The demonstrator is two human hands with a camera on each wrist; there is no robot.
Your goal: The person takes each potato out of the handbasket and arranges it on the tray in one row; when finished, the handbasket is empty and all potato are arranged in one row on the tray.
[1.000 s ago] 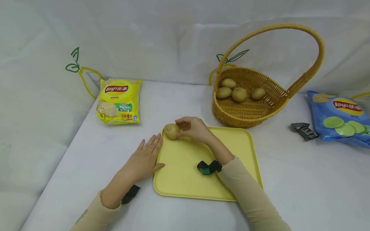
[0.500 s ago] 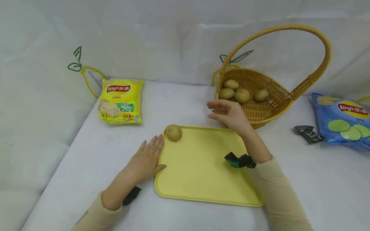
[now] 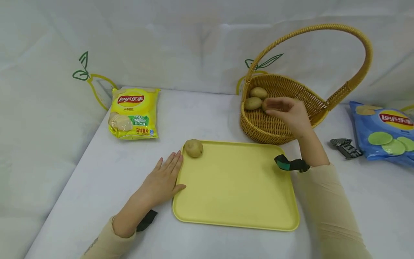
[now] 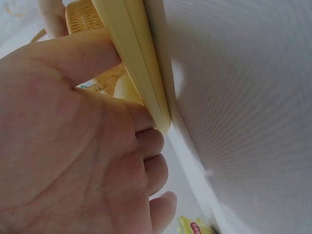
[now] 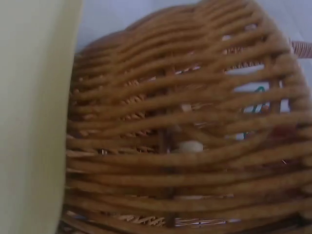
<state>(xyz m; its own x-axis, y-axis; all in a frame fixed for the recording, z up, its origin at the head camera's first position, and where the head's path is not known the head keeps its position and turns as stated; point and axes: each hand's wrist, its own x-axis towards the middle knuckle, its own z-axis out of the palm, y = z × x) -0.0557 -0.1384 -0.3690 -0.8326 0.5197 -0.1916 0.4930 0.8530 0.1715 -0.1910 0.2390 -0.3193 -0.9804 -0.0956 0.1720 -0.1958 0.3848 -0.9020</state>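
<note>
Tray (image 3: 233,194) is touched by left hand (image 3: 161,181), grip spread flat; potato (image 3: 193,148) is seated in tray's far-left corner. Right hand (image 3: 292,115) is held over basket (image 3: 255,130); its grip cannot be told.

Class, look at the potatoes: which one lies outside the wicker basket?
The potato on the yellow tray, at its far-left corner near the left hand; the other visible potatoes lie inside the basket.

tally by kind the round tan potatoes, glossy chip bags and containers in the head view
Round tan potatoes: 4 (one partly behind the right hand; more may be hidden)
Glossy yellow chip bag and blue chip bag: 2
Rectangular yellow tray: 1
Woven tan basket: 1
Total: 8
</note>
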